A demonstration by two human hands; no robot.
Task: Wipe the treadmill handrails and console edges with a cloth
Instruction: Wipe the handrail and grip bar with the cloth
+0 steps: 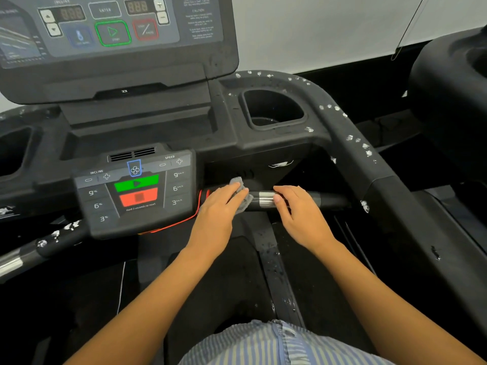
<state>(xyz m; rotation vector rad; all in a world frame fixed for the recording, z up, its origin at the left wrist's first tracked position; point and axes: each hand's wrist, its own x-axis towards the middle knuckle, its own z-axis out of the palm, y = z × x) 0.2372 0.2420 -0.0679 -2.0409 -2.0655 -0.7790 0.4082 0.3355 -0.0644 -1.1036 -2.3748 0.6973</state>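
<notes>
Just left of the fingers (237, 192), a thin red cord (184, 222) loops under a green button (136, 183) and a red button (139, 198), flanked by keys marked 9, 6 and 3. Beyond the fingers sits 1 deep cup holder (303, 119), then a pale wall (342, 27). Nearer than the fingers, striped fabric (263, 346).

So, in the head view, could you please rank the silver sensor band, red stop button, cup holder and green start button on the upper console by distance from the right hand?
From the right hand:
1. Silver sensor band, at its fingertips.
2. Red stop button, left.
3. Cup holder, above.
4. Green start button, upper console, far upper left.
</notes>
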